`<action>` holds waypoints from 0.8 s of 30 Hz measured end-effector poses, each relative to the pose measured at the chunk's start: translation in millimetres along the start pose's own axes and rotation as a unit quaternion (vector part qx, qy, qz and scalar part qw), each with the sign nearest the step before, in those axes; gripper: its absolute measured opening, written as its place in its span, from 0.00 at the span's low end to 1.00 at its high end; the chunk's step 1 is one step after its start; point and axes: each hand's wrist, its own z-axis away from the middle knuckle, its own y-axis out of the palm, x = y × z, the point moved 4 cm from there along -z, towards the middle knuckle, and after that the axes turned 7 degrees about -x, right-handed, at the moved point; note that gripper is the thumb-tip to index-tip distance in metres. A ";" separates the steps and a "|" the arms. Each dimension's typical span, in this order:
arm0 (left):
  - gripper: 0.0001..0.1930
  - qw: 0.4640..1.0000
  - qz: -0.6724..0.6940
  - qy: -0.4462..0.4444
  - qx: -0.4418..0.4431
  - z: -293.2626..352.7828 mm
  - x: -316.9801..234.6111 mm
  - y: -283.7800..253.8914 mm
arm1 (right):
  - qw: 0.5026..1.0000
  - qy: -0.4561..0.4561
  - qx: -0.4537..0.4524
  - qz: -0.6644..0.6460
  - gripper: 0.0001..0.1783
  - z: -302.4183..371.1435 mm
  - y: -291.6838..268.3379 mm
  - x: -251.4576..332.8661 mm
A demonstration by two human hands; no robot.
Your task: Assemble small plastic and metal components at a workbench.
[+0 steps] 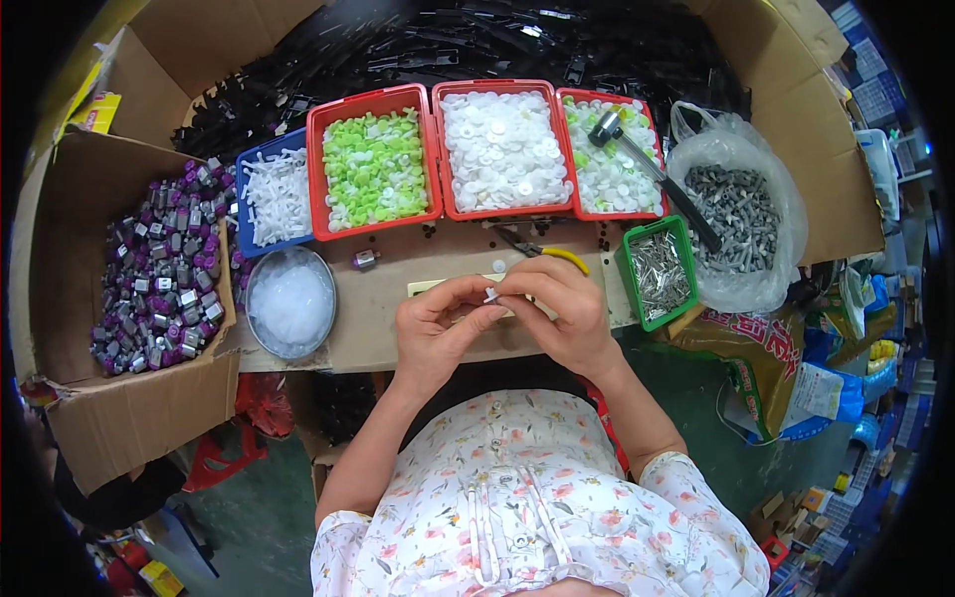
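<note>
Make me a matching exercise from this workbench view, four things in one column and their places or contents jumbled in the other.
Things:
1. Small white part
2. Black-handled metal hammer
3. Round grey metal dish
4. Small rectangular green plastic bin

Places or contents:
A. Holds silvery metal pins
B. At the fingertips of the left hand and right hand
C. Lies partly across the rightmost red plastic bin
D. Holds a white mass

Pairs: 1-B, 2-C, 3-D, 4-A

White piece [490, 295] partly behind the fingers [537, 286], too small for certain shape; cream strip [422, 288] half-hidden by them.
</note>
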 end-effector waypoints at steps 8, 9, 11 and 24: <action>0.12 0.999 0.016 0.009 -0.036 1.3 3.7 -2.4 | 0.988 0.120 -0.006 -0.099 0.07 10.1 7.9 -12.4; 0.12 0.999 0.016 0.009 -0.035 1.5 3.7 -2.1 | 0.984 0.127 -0.008 -0.122 0.06 10.5 8.2 -13.1; 0.12 0.998 -0.031 0.038 -0.028 2.1 1.6 -0.8 | 0.981 0.141 -0.009 -0.130 0.06 11.2 8.0 -14.3; 0.16 0.963 -0.217 0.157 -0.005 7.6 -14.1 -8.2 | 0.999 0.004 0.032 -0.013 0.08 5.3 9.8 -0.9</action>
